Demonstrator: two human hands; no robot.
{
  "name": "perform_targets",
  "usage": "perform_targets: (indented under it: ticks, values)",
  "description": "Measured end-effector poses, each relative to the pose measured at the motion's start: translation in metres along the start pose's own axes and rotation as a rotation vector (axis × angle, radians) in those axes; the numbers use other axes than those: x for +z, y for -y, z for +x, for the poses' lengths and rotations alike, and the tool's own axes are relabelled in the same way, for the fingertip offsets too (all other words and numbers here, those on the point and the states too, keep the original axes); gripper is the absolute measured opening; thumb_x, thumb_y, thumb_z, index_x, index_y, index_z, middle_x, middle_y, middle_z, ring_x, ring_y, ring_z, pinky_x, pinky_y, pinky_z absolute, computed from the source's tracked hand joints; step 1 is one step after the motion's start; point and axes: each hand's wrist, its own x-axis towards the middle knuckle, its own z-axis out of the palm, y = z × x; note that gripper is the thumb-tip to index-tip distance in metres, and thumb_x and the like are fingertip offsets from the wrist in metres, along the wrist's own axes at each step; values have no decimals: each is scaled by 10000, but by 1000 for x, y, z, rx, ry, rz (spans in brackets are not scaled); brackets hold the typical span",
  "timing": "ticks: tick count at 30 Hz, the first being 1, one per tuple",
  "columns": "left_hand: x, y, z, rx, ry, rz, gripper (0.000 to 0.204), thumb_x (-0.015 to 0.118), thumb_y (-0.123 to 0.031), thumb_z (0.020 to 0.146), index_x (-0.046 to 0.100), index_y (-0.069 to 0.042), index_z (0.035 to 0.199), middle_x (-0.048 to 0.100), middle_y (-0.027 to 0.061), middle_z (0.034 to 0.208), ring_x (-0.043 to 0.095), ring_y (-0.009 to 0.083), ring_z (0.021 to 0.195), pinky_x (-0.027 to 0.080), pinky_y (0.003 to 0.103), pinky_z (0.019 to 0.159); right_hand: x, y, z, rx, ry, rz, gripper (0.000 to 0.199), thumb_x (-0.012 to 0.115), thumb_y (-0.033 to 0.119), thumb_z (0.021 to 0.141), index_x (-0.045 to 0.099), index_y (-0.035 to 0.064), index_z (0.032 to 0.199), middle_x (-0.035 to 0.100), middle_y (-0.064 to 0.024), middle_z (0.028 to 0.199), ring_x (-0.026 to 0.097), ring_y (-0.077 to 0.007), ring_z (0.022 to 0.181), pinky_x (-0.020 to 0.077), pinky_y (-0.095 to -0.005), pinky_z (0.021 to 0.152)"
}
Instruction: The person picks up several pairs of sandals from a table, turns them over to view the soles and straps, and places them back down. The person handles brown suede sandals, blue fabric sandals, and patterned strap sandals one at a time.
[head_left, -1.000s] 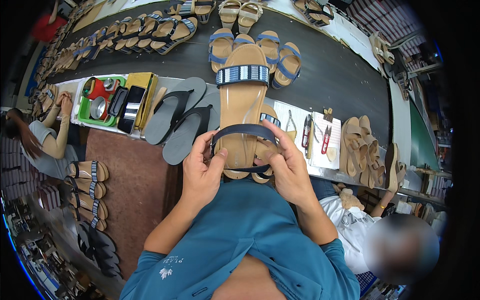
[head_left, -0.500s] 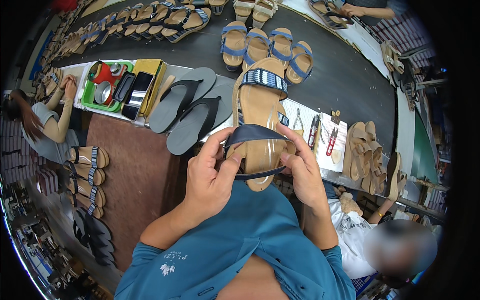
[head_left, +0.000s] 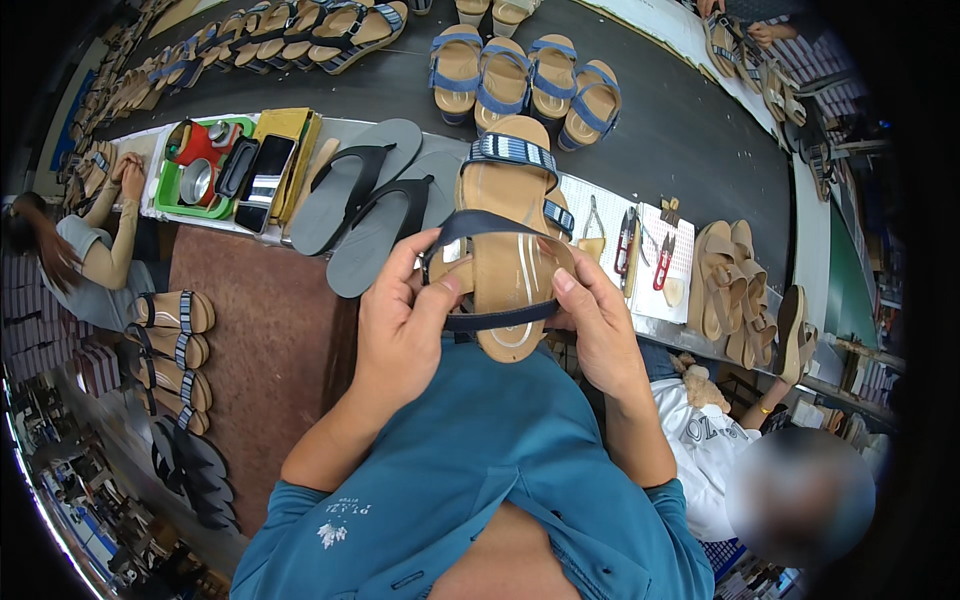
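Two hands are gripping one tan sandal (head_left: 508,190), which is pointing its toe toward the dark bench (head_left: 690,130) and its heel toward my teal shirt (head_left: 470,440). My left hand (head_left: 405,325) is pinching the left side of the looped navy strap (head_left: 510,317) between thumb and fingers; my right hand (head_left: 605,325) is pinching the opposite side, thumb uppermost. A striped strap (head_left: 512,150) is crossing the toe end. Another striped band (head_left: 558,217) is showing just behind the right edge; whether it is belonging to a second sandal, I cannot tell. Grey flip-flops (head_left: 357,265) are lying to the left, near a phone (head_left: 265,180); red-handled snips (head_left: 663,265) are lying to the right. Four blue-strapped sandals (head_left: 505,80) are standing beyond the toe.
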Motion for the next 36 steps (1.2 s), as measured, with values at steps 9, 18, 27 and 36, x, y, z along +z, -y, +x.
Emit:
perform_targets:
  ticks: [9, 18, 27, 36]
  values:
    - [1, -9, 1, -48, 61, -163, 374, 436, -135, 994, 465, 54, 1316, 623, 142, 1133, 653, 167, 986, 546, 281, 820, 7, 10, -12, -206, 32, -325, 673, 757, 171, 837, 419, -42, 1379, 577, -148, 1153, 616, -179, 1028, 566, -289, 817]
    - [4, -6, -3, -24, 66, -257, 396, 429, -186, 1011, 445, 48, 1329, 613, 168, 1183, 641, 184, 1023, 538, 281, 851, 5, 6, -17, -418, -7, -550, 736, 829, 62, 700, 438, -52, 1314, 540, -191, 1209, 621, -267, 1068, 587, -331, 831]
    - [8, 35, 30, -483, 102, -821, 700, 346, -611, 966, 474, -31, 1335, 597, 179, 1176, 628, 266, 997, 521, 411, 909, 10, -17, -20, -522, 164, -467, 694, 789, 131, 716, 464, 26, 1320, 534, -221, 1240, 591, -392, 1063, 530, -400, 854]
    - [-35, 58, 45, -364, 310, -839, 773, 366, -637, 937, 487, 54, 1262, 604, 244, 1018, 623, 337, 864, 568, 420, 674, -44, -60, -40, -238, 17, -299, 500, 715, 109, 855, 542, 16, 1314, 678, -118, 1069, 652, -176, 953, 532, -299, 819]
